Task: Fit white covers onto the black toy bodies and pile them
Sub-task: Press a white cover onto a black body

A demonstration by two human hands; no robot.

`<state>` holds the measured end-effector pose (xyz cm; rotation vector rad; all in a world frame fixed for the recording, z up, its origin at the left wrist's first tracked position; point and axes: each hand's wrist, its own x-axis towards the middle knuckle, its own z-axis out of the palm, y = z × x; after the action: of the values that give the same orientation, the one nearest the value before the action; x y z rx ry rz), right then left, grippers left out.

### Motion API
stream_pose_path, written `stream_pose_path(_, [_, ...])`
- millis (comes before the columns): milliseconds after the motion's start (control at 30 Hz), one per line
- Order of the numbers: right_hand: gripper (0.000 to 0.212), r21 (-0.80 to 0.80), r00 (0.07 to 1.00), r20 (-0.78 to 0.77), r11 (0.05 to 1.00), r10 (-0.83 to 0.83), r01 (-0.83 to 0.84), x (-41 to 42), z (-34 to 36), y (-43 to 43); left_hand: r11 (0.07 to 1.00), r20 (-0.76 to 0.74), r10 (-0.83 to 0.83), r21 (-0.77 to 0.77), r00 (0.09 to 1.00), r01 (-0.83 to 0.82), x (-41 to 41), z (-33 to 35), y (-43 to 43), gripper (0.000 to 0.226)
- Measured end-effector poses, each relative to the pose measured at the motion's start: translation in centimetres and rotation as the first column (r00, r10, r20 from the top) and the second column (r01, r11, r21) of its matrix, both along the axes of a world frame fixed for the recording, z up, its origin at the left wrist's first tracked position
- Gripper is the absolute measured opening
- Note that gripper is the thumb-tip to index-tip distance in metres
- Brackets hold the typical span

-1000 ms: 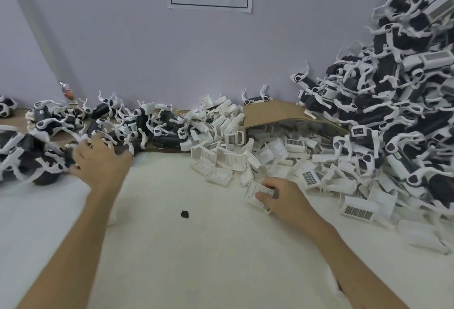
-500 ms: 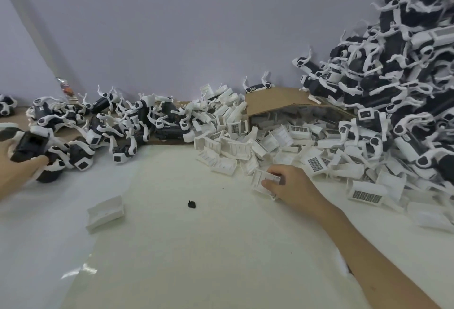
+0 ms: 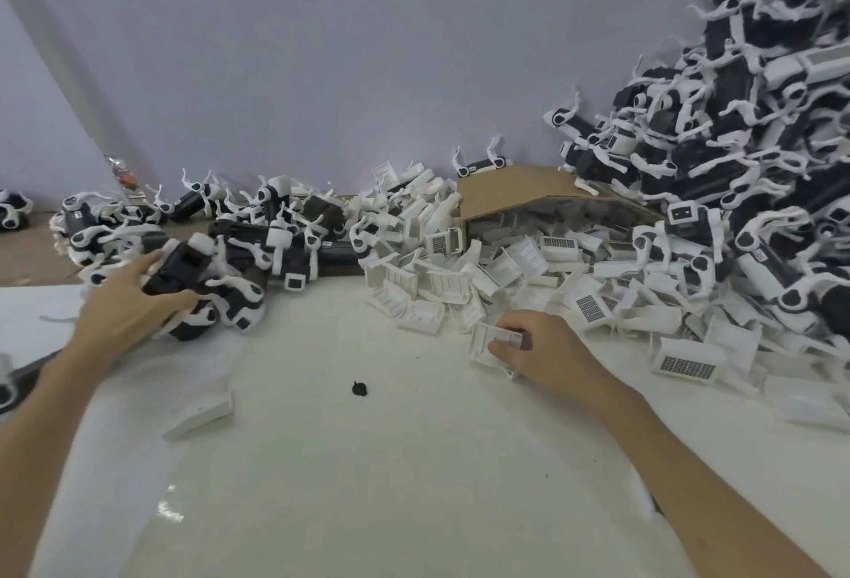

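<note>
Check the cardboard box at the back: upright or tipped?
Tipped on its side: the cardboard box opens toward the camera, white covers spilling onto the table.

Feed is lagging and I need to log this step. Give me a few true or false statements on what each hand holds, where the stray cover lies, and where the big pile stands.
1. The right hand pinches a white cover at the near edge of the loose covers. True.
2. The left hand is empty. False: it grips a black toy body.
3. A stray cover lies alone on the table, touching neither hand. True.
4. The tall toy pile stands on the left. False: it rises on the right, against the wall.
</note>
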<state>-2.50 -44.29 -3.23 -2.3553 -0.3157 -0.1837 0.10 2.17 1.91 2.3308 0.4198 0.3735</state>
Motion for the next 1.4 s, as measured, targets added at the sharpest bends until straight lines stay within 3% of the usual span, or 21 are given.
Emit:
stream_pose_path(233, [0.023,0.0,1.0,0.027,1.0,0.01,-0.01,-0.3,0.1,0.0,0.997,0.075,0.073,-0.036,0.994,-0.07,-0.1,-0.5,-6.2,0.089])
stream_pose_path(367, [0.024,0.009,1.0,0.024,1.0,0.007,-0.007,-0.5,0.3,0.2,0.983,0.075,0.064,0.166,0.995,-0.075,-0.1,-0.6,-7.8,0.083])
stream_pose_path(467, [0.013,-0.021,0.991,0.132,0.999,-0.026,0.029,-0.7,0.6,0.5,0.942,0.079,0.007,0.334,0.997,-0.033,-0.2,-1.4,-10.8,0.073])
stream_pose_path(567, [0.007,0.161,0.97,0.227,0.985,-0.092,0.055,-1.0,1.2,0.5,0.889,0.14,-0.002,0.453,0.99,-0.063,-0.8,-2.7,-13.0,0.057])
stream_pose_path(700, [0.017,0.27,0.949,0.293,0.962,-0.113,0.032,-1.5,1.7,0.3,0.913,0.319,-0.01,0.389,0.948,-0.121,-1.3,-3.2,-12.9,0.026])
stream_pose_path(900, [0.049,0.328,0.973,0.227,0.944,-0.041,-0.037,-1.9,1.6,0.6,0.933,0.497,0.051,0.286,0.866,-0.219,-2.4,-2.7,-11.7,0.01])
stream_pose_path(1000, [0.049,0.343,0.977,0.21,0.938,-0.021,-0.054,-2.0,1.7,0.7,0.956,0.599,0.022,0.222,0.801,-0.192,-2.6,-2.4,-11.6,0.009])
stream_pose_path(1167, [0.03,0.321,0.975,0.215,0.947,-0.053,-0.019,-1.9,1.6,0.7,0.966,0.707,-0.124,0.247,0.696,-0.078,-3.0,-2.2,-12.8,0.009])
stream_pose_path(1400, [0.031,0.395,0.985,0.171,0.917,-0.018,-0.052,-1.9,1.5,1.0,0.955,0.714,-0.258,0.29,0.651,0.06,-3.6,-2.3,-15.1,0.009])
